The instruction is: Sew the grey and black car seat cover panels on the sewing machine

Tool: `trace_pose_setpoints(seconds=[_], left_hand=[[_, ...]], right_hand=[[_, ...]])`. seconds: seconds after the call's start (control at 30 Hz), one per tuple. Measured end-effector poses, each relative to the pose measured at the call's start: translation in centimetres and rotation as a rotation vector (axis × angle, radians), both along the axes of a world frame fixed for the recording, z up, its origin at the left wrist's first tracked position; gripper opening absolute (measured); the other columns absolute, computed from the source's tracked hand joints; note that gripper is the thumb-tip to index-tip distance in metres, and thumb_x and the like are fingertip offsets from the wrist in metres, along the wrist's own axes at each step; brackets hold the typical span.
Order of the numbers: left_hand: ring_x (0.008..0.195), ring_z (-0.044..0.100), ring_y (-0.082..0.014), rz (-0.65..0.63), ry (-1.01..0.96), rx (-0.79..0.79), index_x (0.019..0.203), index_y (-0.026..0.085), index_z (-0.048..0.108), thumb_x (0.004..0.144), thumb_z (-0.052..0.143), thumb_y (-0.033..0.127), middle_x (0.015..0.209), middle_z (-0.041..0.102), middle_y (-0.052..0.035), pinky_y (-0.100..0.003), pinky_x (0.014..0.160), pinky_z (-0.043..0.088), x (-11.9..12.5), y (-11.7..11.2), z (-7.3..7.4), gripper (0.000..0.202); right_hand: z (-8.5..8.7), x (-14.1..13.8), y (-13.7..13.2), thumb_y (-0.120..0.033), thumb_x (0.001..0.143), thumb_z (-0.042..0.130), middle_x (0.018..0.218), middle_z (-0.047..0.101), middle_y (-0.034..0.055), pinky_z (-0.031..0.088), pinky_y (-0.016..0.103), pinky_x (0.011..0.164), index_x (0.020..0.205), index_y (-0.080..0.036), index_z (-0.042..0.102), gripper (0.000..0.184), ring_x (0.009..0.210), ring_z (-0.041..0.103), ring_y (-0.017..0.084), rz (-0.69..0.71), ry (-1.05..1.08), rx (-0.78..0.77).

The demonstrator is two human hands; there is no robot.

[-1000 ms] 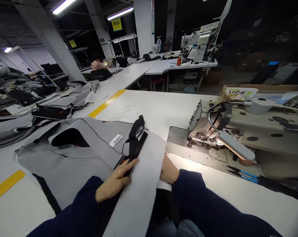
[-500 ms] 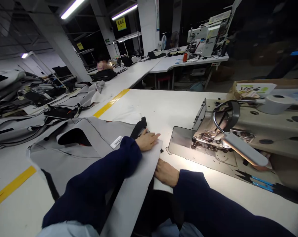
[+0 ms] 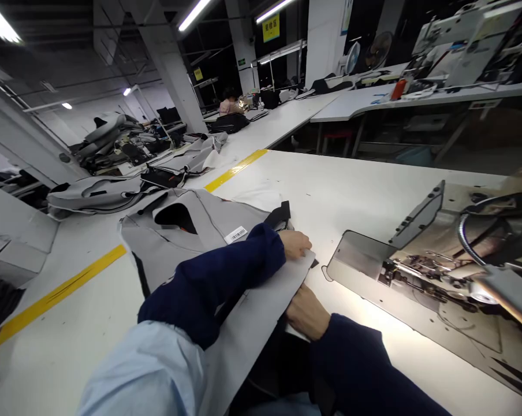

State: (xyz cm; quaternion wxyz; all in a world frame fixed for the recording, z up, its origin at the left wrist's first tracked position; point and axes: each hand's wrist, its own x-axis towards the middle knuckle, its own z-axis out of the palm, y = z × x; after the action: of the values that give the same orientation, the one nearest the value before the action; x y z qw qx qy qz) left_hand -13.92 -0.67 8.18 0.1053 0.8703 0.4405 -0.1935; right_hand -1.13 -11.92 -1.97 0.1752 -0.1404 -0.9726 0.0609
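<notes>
My left hand (image 3: 295,244) is closed with bent fingers on the far end of a long grey fabric strip (image 3: 261,309). My right hand (image 3: 308,312) holds the strip's right edge from the side, its fingertips hidden beneath the cloth. The strip runs down toward my lap and belongs to, or lies over, a larger grey fabric piece (image 3: 157,257) with dark trim and an opening; I cannot tell which. A white barcode label (image 3: 235,234) lies on that piece. Beyond my left hand a black strap (image 3: 280,214) sticks up.
To the right stands a sewing machine (image 3: 443,277) with a lit metal bed and a smooth plate (image 3: 356,257). Yellow tape (image 3: 62,294) crosses the white table (image 3: 330,185). More grey pieces (image 3: 100,193) lie at the left. A person (image 3: 230,104) sits far back.
The view has swung right-to-left across the scene, so the table and machine appear shifted rightward. My left hand's fingers were stretched flat on the fabric and are now curled in. My right hand stays at the edge.
</notes>
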Motion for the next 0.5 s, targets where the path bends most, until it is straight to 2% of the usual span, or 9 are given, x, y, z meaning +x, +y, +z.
trace_pose_setpoints(seconds=[0.1,0.17,0.2,0.27,0.33,0.4,0.5], left_hand=[[0.104,0.055,-0.0237,0.029,-0.063,0.164,0.107,0.011,0.060,0.093,0.046,0.027,0.111,0.059,-0.0121,-0.032,0.076,0.046,1.4,-0.3,-0.9,0.026],[0.103,0.054,-0.0230,-0.026,-0.101,0.264,0.104,0.010,0.059,0.093,0.048,0.030,0.107,0.060,-0.0121,-0.031,0.077,0.046,2.7,-0.7,-1.8,0.026],[0.104,0.054,-0.0230,-0.061,-0.108,0.297,0.103,0.010,0.059,0.093,0.049,0.032,0.107,0.060,-0.0124,-0.030,0.076,0.045,3.4,-0.8,-2.2,0.027],[0.103,0.054,-0.0228,-0.111,-0.112,0.339,0.103,0.011,0.059,0.092,0.050,0.035,0.106,0.060,-0.0125,-0.029,0.073,0.045,4.6,-0.9,-3.0,0.028],[0.102,0.055,-0.0220,-0.112,-0.108,0.350,0.105,0.013,0.058,0.093,0.050,0.035,0.104,0.060,-0.0114,-0.029,0.070,0.045,5.3,-0.9,-3.3,0.027],[0.101,0.056,-0.0212,-0.086,-0.098,0.350,0.107,0.014,0.057,0.093,0.049,0.031,0.103,0.061,-0.0102,-0.030,0.072,0.045,5.3,-0.7,-3.3,0.024],[0.101,0.056,-0.0206,-0.044,-0.074,0.364,0.107,0.015,0.056,0.095,0.043,0.026,0.102,0.062,-0.0096,-0.030,0.076,0.046,4.8,-0.3,-3.0,0.021]], right_hand=[[-0.2,2.9,-0.5,-0.005,0.072,0.050,0.074,0.067,0.0117,0.048,0.052,0.087,0.075,-0.015,0.070,0.022,0.084,0.061,0.030,-0.047,0.074,0.075],[-0.2,5.3,-1.7,-0.004,0.073,0.048,0.098,0.067,0.0164,0.044,0.056,0.095,0.090,-0.013,0.070,0.029,0.105,0.057,0.035,-0.174,0.151,0.060],[-0.2,6.3,-2.4,-0.004,0.074,0.046,0.117,0.061,0.0197,0.042,0.059,0.098,0.100,-0.012,0.068,0.035,0.119,0.048,0.039,-0.271,0.188,0.045],[0.1,7.6,-3.4,-0.001,0.073,0.042,0.144,0.036,0.0242,0.036,0.066,0.100,0.114,-0.008,0.061,0.045,0.138,0.020,0.045,-0.466,0.232,0.021],[0.3,8.0,-3.8,0.001,0.072,0.040,0.151,0.020,0.0258,0.032,0.071,0.099,0.118,-0.006,0.057,0.049,0.140,0.005,0.049,-0.548,0.223,0.006],[0.3,7.7,-3.6,0.002,0.072,0.038,0.150,0.023,0.0269,0.032,0.070,0.102,0.125,-0.004,0.051,0.055,0.140,0.011,0.046,-0.530,0.212,0.007],[-0.4,6.7,-3.2,0.003,0.074,0.033,0.135,0.048,0.0233,0.039,0.060,0.105,0.139,-0.004,0.035,0.065,0.133,0.037,0.035,-0.518,0.265,-0.006]])
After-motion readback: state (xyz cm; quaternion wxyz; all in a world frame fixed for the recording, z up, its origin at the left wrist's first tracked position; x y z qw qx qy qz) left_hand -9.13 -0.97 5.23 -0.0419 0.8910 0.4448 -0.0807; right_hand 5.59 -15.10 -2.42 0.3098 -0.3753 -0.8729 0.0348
